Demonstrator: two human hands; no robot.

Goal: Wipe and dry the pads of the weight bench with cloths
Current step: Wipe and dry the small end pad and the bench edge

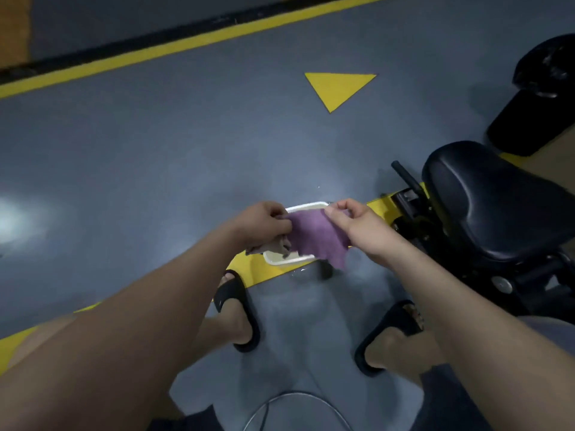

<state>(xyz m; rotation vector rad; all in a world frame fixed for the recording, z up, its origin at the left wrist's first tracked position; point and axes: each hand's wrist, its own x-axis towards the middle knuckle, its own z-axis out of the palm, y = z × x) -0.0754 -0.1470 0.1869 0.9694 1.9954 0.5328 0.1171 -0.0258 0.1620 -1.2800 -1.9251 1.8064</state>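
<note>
We see, from above, a person's two bare arms reaching forward over a grey gym floor with yellow lines. The left hand (pixel 264 223) and the right hand (pixel 354 227) each pinch a top corner of a purple cloth (pixel 317 237), fingers and thumb curled onto its edge, so that it hangs spread between them. The left hand also grips a bunched grey cloth (pixel 273 245) under its palm. Both cloths hang just above a shallow white tray (pixel 306 207) that sits on the floor in front of the person's feet, which are in black sandals (pixel 236 309).

To the right, well apart from the hands, stands the weight bench. Its black seat pad (pixel 497 206) is smooth and glossy, and a second black pad (pixel 547 66) shows further back at the frame's edge.

We judge the work to be at the cloth-preparing stage. Neither cloth touches a pad, so wiping and drying both seem left to do. The shine on the seat pad could be light or moisture; we cannot tell which. The purple cloth looks thin, limp and slightly ragged at its lower edge; whether it is wet we cannot tell.
</note>
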